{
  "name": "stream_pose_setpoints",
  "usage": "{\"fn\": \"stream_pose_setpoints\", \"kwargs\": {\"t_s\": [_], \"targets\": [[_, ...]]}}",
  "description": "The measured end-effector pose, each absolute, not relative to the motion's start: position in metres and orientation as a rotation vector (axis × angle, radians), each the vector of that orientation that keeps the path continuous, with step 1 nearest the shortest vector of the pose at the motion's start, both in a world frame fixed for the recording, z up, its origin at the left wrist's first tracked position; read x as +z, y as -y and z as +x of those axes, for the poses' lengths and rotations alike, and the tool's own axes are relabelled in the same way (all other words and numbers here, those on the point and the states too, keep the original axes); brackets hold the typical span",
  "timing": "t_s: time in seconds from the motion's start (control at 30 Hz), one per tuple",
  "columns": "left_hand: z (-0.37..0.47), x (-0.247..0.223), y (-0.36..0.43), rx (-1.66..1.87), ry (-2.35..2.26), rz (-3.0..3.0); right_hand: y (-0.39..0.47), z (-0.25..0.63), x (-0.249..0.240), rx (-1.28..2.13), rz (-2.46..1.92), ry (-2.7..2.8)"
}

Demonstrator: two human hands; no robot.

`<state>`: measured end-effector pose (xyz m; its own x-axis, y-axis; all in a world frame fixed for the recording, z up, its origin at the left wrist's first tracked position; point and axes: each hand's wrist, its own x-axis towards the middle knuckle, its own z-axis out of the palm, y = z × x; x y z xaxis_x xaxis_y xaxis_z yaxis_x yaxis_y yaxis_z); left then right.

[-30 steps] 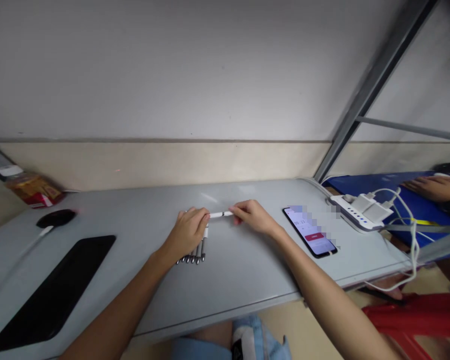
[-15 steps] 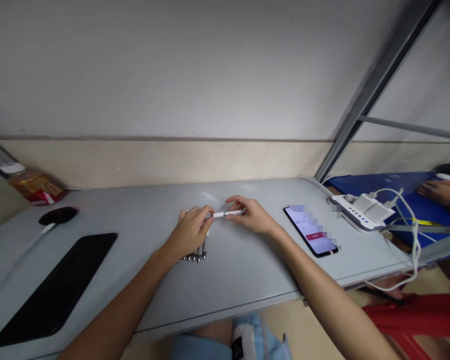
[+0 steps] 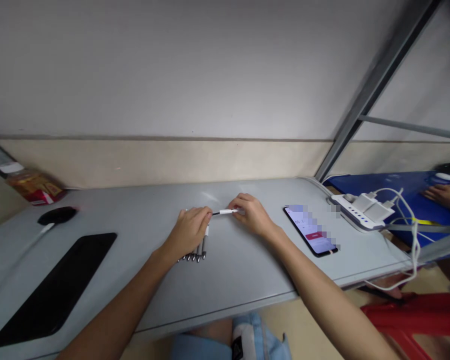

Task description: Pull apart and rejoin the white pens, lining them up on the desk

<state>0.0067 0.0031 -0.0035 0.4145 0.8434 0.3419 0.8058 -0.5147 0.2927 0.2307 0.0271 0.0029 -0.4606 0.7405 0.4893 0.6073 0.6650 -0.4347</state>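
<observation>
Above the desk, a white pen [image 3: 226, 211] lies level between my two hands. My left hand [image 3: 189, 227] is closed on its left end, where a thin dark length shows at the fingertips. My right hand [image 3: 251, 214] pinches the right end of the white barrel; the fingers cover that end. Under and below my left hand, several pens [image 3: 199, 252] lie side by side with silver ends pointing towards me. Their upper parts are mostly hidden by the hand.
On the right are a lit phone [image 3: 310, 231] and a power strip [image 3: 356, 212] with plugs and white cables. To the left are a black mat [image 3: 56, 290], a dark round charger [image 3: 57, 215] and a bottle [image 3: 33, 185]. Another person's hand [image 3: 444, 195] rests on a blue surface.
The white barrel has shifted right with my right hand, away from my left fingers. A thin dark length now shows between them. My left hand stays nearly in place.
</observation>
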Motion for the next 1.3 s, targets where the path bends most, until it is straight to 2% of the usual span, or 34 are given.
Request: {"fn": "stream_pose_setpoints", "kwargs": {"t_s": [0.3, 0.8, 0.97, 1.13, 1.3], "targets": [[0.002, -0.004, -0.008, 0.755, -1.562, 2.523, -0.036, 0.248, 0.003, 0.207, -1.239, 2.139], [0.008, -0.009, -0.003, 0.662, -1.54, 2.554, -0.021, 0.221, -0.001, 0.129, -0.979, 2.347], [0.004, -0.006, -0.004, 0.63, -1.521, 2.712, -0.022, 0.223, 0.001, 0.412, -0.843, 2.285], [0.005, 0.0, -0.001, 0.657, -1.462, 2.767, -0.022, 0.227, 0.007, 0.821, -0.935, 2.145], [0.006, 0.0, -0.002, 0.685, -1.472, 2.678, -0.029, 0.237, 0.008, 0.947, -0.899, 2.014]]}}
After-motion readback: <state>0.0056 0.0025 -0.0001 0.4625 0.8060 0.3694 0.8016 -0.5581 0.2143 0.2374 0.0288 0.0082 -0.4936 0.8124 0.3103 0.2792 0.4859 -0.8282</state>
